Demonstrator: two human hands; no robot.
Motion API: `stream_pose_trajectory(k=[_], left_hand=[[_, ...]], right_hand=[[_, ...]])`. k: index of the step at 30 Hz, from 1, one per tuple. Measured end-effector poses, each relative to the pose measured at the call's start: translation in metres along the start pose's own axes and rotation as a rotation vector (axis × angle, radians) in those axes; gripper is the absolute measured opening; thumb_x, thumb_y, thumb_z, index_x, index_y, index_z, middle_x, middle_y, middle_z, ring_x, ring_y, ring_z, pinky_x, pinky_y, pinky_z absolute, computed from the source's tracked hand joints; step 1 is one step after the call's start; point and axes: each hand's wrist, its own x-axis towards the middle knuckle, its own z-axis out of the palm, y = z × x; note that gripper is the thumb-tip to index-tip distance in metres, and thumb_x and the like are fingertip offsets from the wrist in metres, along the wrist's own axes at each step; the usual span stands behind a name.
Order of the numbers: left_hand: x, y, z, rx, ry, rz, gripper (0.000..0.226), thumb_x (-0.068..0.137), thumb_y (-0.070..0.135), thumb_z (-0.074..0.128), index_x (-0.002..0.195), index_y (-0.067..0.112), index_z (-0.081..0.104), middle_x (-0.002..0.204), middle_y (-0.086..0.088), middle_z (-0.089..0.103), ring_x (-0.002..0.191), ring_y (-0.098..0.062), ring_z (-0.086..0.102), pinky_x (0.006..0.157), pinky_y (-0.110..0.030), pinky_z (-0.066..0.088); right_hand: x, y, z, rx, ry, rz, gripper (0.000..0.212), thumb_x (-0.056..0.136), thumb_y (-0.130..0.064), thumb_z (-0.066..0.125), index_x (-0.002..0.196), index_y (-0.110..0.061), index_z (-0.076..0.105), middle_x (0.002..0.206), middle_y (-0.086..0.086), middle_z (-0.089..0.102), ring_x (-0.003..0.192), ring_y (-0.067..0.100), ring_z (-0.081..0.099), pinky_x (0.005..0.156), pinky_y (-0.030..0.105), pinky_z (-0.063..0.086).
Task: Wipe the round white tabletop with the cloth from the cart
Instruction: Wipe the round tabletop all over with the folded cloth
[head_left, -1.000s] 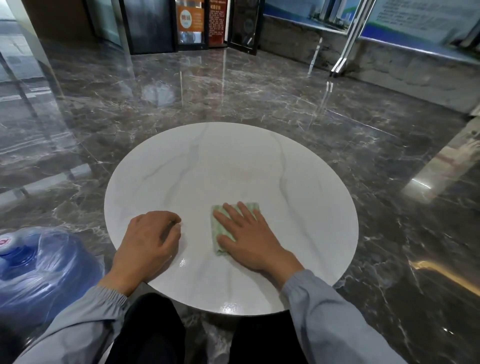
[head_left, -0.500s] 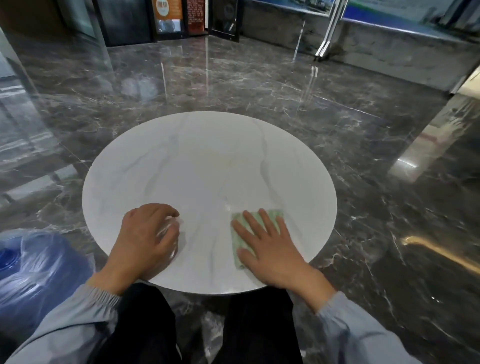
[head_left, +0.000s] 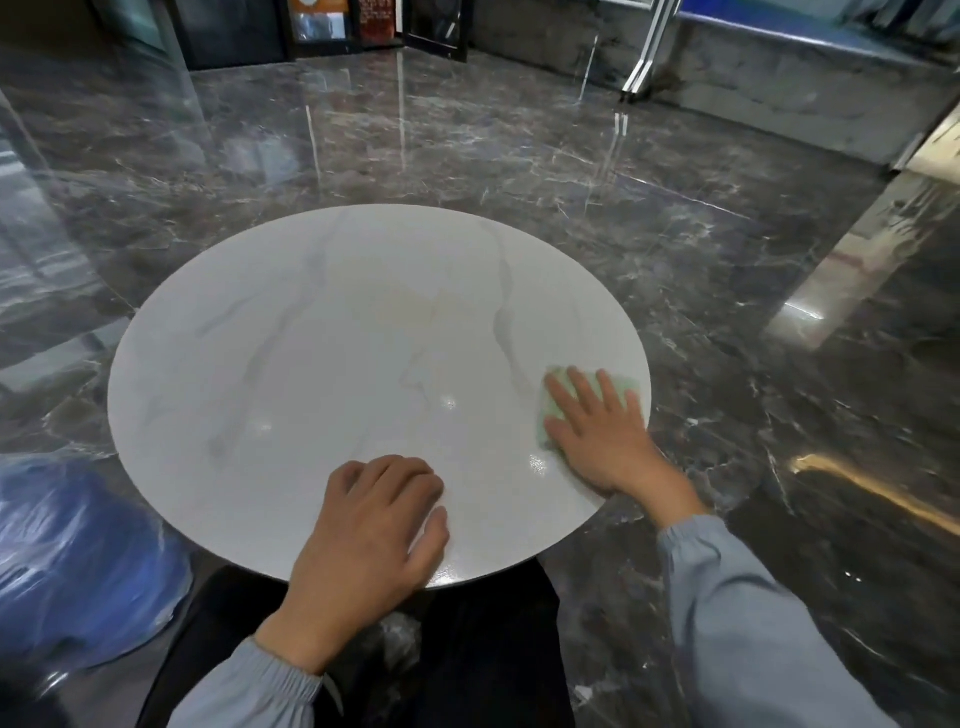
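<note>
Dark veined marble floor (head_left: 467, 145) surrounds the round white tabletop (head_left: 337, 374); a blue water bottle (head_left: 78, 561) stands at lower left. We see the pale green cloth (head_left: 629, 385) lying flat at the tabletop's right edge, mostly hidden under the right hand (head_left: 602, 441), whose fingers are straight, spread and pressing down on it. The left hand (head_left: 371, 525) rests on the tabletop near its near rim, fingers loosely bent, holding nothing we can make out. We judge the cloth light, soft and limp, apt to bunch or slide on the glossy top. A flat palm over its middle should keep it spread, with care that it does not slip over the edge.
</note>
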Motion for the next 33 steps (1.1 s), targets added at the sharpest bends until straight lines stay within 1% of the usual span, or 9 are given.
stream_pose_trajectory(k=[3, 6, 8, 12, 16, 21, 24, 29, 33], left_hand=[[-0.001, 0.002, 0.000, 0.018, 0.004, 0.014, 0.018, 0.094, 0.034, 0.057, 0.106, 0.024, 0.066, 0.113, 0.011, 0.061, 0.107, -0.017, 0.060, 0.095, -0.039, 0.038], [0.000, 0.002, 0.000, 0.037, 0.000, 0.012, 0.018, 0.092, 0.033, 0.060, 0.106, 0.023, 0.066, 0.113, 0.010, 0.061, 0.106, -0.017, 0.060, 0.094, -0.041, 0.039], [0.001, 0.003, 0.000, 0.030, 0.000, 0.000, 0.017, 0.091, 0.032, 0.062, 0.105, 0.024, 0.067, 0.112, 0.011, 0.062, 0.107, -0.017, 0.060, 0.095, -0.041, 0.039], [0.001, 0.004, 0.000, 0.008, -0.002, -0.027, 0.016, 0.091, 0.031, 0.062, 0.105, 0.024, 0.068, 0.113, 0.012, 0.062, 0.107, -0.015, 0.060, 0.098, -0.039, 0.038], [0.001, 0.004, 0.000, -0.009, -0.002, -0.040, 0.018, 0.092, 0.033, 0.060, 0.107, 0.026, 0.068, 0.114, 0.014, 0.062, 0.108, -0.013, 0.059, 0.098, -0.039, 0.039], [0.000, 0.003, 0.002, -0.003, 0.001, -0.042, 0.018, 0.093, 0.033, 0.059, 0.108, 0.026, 0.067, 0.115, 0.013, 0.062, 0.109, -0.014, 0.060, 0.098, -0.039, 0.039], [0.001, 0.003, 0.003, 0.014, 0.007, -0.034, 0.018, 0.093, 0.033, 0.060, 0.107, 0.024, 0.068, 0.114, 0.011, 0.063, 0.108, -0.015, 0.060, 0.097, -0.040, 0.039], [0.000, 0.002, 0.002, -0.004, -0.011, -0.044, 0.019, 0.094, 0.036, 0.059, 0.108, 0.026, 0.067, 0.115, 0.014, 0.061, 0.109, -0.013, 0.059, 0.099, -0.038, 0.037], [0.002, 0.003, 0.001, -0.027, -0.013, -0.083, 0.019, 0.095, 0.039, 0.057, 0.108, 0.029, 0.065, 0.114, 0.017, 0.059, 0.110, -0.009, 0.057, 0.101, -0.037, 0.036]], right_hand=[[-0.053, -0.047, 0.014, -0.050, 0.041, -0.249, 0.070, 0.093, -0.064, 0.002, 0.160, -0.049, -0.012, 0.169, -0.014, -0.021, 0.156, 0.022, -0.026, 0.124, 0.052, -0.018], [-0.081, -0.059, 0.020, -0.012, 0.034, -0.410, 0.065, 0.101, -0.062, 0.017, 0.160, -0.053, -0.007, 0.170, -0.018, -0.018, 0.155, 0.015, -0.027, 0.124, 0.047, -0.019], [-0.067, -0.041, 0.015, -0.003, 0.045, -0.402, 0.066, 0.098, -0.065, 0.019, 0.160, -0.055, -0.003, 0.171, -0.020, -0.012, 0.156, 0.011, -0.021, 0.126, 0.045, -0.014], [-0.004, 0.019, -0.006, 0.044, 0.032, -0.129, 0.066, 0.099, -0.065, 0.021, 0.161, -0.052, 0.004, 0.173, -0.017, -0.006, 0.159, 0.015, -0.013, 0.127, 0.047, -0.006], [0.019, 0.025, -0.011, 0.033, 0.012, 0.027, 0.062, 0.105, -0.057, 0.018, 0.162, -0.048, -0.004, 0.172, -0.014, -0.015, 0.158, 0.020, -0.018, 0.126, 0.053, -0.010], [-0.060, -0.033, 0.016, -0.028, 0.037, -0.261, 0.068, 0.094, -0.065, 0.004, 0.159, -0.052, -0.012, 0.168, -0.017, -0.023, 0.154, 0.019, -0.030, 0.123, 0.051, -0.019], [-0.090, -0.037, 0.019, 0.009, 0.009, -0.396, 0.067, 0.096, -0.065, 0.014, 0.159, -0.056, -0.006, 0.167, -0.024, -0.021, 0.153, 0.009, -0.030, 0.124, 0.044, -0.020], [-0.025, 0.014, 0.001, 0.033, 0.047, -0.165, 0.076, 0.087, -0.071, 0.009, 0.161, -0.052, 0.004, 0.172, -0.019, -0.004, 0.159, 0.015, -0.012, 0.126, 0.046, -0.007], [0.051, 0.052, -0.020, 0.067, 0.021, 0.101, 0.063, 0.103, -0.058, 0.020, 0.162, -0.047, 0.002, 0.173, -0.013, -0.008, 0.159, 0.021, -0.012, 0.126, 0.056, -0.003]])
